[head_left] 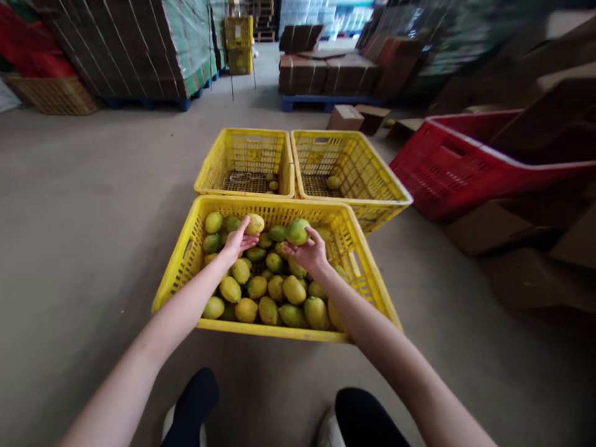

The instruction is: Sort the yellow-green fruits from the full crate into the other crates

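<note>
My left hand (239, 241) holds a yellow lemon (254, 224) between thumb and fingers, above the far left part of a yellow plastic crate (279, 334). In my right hand (311, 249) is a greener lemon (298, 231), gripped from its right side and below. Both hands are over the crate, a short way apart. Beneath them lies a layer of loose lemons (294, 290), some yellow and some green. My right forearm hides part of the fruit on the right side.
Beyond the full crate stand two more yellow crates; the left one (249, 139) has a few small fruits, the right one (358, 146) a single lemon (333, 182). A red crate (433, 167) with cardboard is at right. Cardboard boxes (345, 118) and a blue pallet (321, 100) lie farther off.
</note>
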{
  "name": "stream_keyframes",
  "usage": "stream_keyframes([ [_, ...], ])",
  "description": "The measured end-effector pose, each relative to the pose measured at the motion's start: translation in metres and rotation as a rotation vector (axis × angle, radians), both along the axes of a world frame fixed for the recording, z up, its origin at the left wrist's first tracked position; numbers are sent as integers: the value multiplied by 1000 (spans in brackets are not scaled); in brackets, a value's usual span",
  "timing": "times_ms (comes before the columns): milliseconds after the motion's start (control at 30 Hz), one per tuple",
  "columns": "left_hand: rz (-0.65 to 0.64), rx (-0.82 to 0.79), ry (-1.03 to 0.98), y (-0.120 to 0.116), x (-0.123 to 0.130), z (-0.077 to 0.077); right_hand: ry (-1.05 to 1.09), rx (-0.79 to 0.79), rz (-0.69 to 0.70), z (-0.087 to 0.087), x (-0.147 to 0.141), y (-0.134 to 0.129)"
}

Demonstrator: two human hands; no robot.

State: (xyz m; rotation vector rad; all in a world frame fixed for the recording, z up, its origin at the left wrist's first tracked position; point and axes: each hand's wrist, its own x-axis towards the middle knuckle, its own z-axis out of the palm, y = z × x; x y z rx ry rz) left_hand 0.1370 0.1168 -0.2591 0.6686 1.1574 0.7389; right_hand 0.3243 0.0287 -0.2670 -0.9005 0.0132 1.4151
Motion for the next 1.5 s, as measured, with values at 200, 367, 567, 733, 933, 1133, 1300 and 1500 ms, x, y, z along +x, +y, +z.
stream_keyframes([
  [200,64,56,-180,-3,1,2,-2,-24,-34,4,-5,0],
  [367,56,-39,-360,-2,-3,9,-10,6,-5,3,-7,-2],
  [567,51,-142,-564,-5,-10,13,-36,23,72,0,-5,-8],
  [733,33,-176,-541,0,-12,12,-59,-18,113,2,-6,-9],
  [933,-417,-249,-157,-9,-11,-9,-60,-49,82,4,-4,-10],
  [1133,-373,-398,115,-45,6,-20,-19,-102,83,4,2,-5],
  [1300,-372,-238,254,9,17,39,-64,-179,95,1,4,0],
  [1500,-257,133,116,100,11,114,-82,-172,136,1,0,-1],
])
